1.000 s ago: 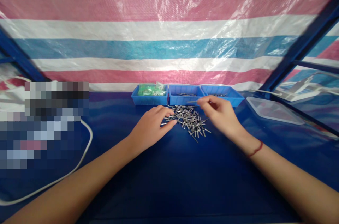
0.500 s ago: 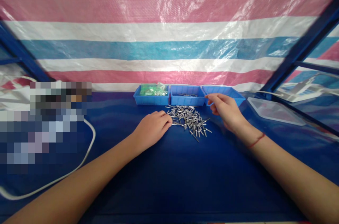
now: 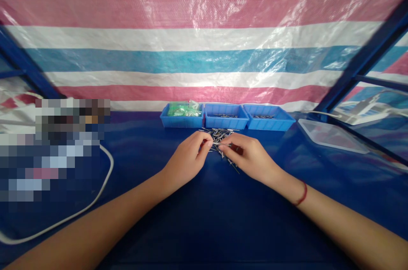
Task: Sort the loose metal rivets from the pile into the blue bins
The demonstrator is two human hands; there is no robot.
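Note:
Over a heap of silver blind rivets [image 3: 216,134], my two hands meet with their fingertips nearly touching. One blind rivet [image 3: 217,143] spans the gap between them. My left hand [image 3: 188,155] pinches its left end between thumb and index finger. On the other end, the fingers of my right hand [image 3: 250,155] are closed too. Part of the heap is hidden behind the hands. Behind it stand a middle blue bin [image 3: 226,123] and a right blue bin [image 3: 270,124], each with some rivets on its floor.
A left blue bin [image 3: 182,122] holds green-and-clear plastic bags. To the right lies a clear plastic lid [image 3: 333,136]. A white cable [image 3: 110,168] curves over the blue table [image 3: 210,227] at left, beside a blurred-out area. Blue frame posts [image 3: 347,66] flank the striped sheet.
My right hand has come from the right bin to the heap, meeting my left hand. My left hand has lifted slightly and now pinches a rivet. Rivets in the right bin are now visible.

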